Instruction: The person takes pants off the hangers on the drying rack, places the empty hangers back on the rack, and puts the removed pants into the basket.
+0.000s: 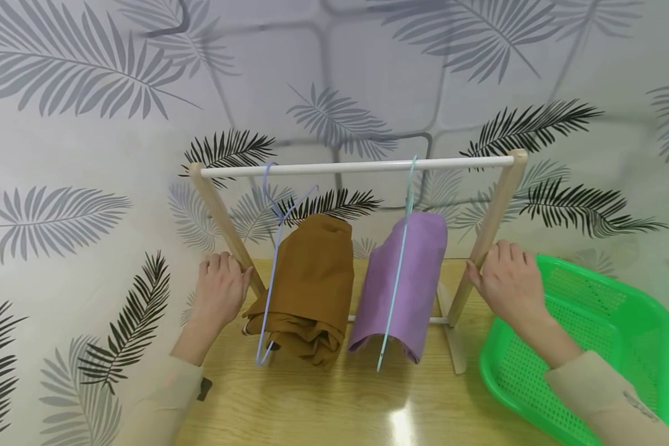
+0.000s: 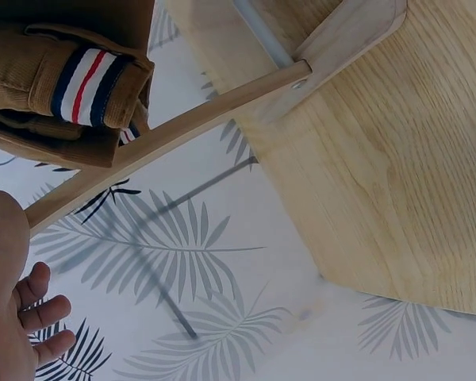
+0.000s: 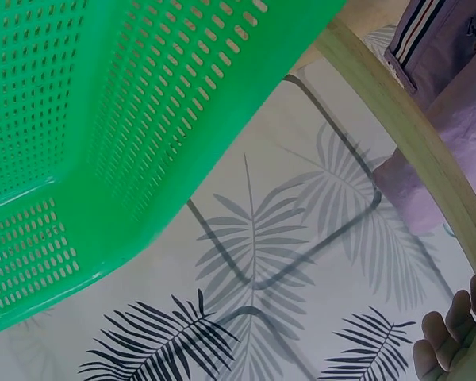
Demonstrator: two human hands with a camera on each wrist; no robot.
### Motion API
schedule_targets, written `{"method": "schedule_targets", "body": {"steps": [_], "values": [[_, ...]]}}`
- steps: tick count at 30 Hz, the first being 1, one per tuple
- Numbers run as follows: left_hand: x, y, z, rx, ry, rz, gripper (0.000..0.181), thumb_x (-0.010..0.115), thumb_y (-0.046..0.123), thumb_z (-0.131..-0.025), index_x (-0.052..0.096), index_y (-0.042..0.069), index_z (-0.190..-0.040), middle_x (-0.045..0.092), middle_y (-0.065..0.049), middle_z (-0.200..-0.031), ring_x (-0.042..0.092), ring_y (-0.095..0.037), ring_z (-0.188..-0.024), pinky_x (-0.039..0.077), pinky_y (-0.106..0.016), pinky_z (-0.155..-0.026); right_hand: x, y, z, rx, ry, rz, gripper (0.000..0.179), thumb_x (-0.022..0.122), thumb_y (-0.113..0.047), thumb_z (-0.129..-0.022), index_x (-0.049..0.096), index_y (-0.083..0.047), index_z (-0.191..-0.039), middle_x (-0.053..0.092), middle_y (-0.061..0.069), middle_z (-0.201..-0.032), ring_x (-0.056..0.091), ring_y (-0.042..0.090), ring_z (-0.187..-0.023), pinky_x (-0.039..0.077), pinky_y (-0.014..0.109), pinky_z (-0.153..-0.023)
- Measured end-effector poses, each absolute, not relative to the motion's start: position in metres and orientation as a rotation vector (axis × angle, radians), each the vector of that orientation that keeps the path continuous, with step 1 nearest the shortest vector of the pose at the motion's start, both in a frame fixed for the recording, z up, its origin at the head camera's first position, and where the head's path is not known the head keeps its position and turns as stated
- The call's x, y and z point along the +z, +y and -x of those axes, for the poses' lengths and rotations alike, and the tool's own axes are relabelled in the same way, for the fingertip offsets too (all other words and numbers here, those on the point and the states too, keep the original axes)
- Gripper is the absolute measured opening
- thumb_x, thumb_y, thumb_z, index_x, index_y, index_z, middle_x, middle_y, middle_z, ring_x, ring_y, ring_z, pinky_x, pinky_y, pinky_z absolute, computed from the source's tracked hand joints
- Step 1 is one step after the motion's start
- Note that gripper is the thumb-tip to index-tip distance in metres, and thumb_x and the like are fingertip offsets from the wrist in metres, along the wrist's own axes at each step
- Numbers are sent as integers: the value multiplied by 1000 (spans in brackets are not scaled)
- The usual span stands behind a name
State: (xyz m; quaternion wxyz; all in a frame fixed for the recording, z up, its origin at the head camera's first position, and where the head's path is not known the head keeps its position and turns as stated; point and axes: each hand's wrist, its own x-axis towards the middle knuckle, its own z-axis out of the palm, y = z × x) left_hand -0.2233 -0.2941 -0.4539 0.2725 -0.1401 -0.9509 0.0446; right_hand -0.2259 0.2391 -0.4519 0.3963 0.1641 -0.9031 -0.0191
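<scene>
A small clothes rack with a white rod (image 1: 345, 167) and wooden legs stands on the table. My left hand (image 1: 221, 286) grips its left leg (image 1: 223, 217), thumb against the wood; in the left wrist view the other fingers (image 2: 46, 313) hang loosely beside it. My right hand (image 1: 510, 282) holds the right leg (image 1: 493, 217). From the rod hang a folded brown garment (image 1: 314, 272) on a blue hanger (image 1: 273, 266) and a folded purple garment (image 1: 418, 266) on a mint-green hanger (image 1: 399, 272). A striped band (image 2: 87, 86) shows on the brown one.
A green perforated basket (image 1: 666, 347) sits at the right, under my right forearm. The wooden table (image 1: 312, 409) spreads below the rack. Behind it rises a pale backdrop (image 1: 379, 68) with a leaf print.
</scene>
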Motion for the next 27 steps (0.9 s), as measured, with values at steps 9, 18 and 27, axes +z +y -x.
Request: {"method": "schedule_targets", "body": {"steps": [9,18,27], "values": [[-456,-289,229,114,-2515,384,39,54,29,-108,50,-4,-86,57,-24,-90,57,-46,-96,46,-57,-94,-452,244,228,-74,-2253,-437,52,42,-40,-104,45,1,-72,51,21,-70,47,38,-58,35,43,-51],[-456,-286,232,130,-2470,414,38,56,27,-107,49,-4,-85,54,-22,-85,55,-43,-90,46,-54,-90,-455,247,232,-77,-2208,-426,55,37,-42,-105,44,1,-72,50,21,-68,45,38,-55,33,43,-49],[-456,-284,233,151,-2491,395,39,56,28,-107,49,-3,-84,56,-22,-86,55,-42,-90,46,-52,-84,-456,250,234,-78,-2157,-440,52,41,-40,-104,44,1,-71,49,20,-67,43,37,-53,31,42,-48]]}}
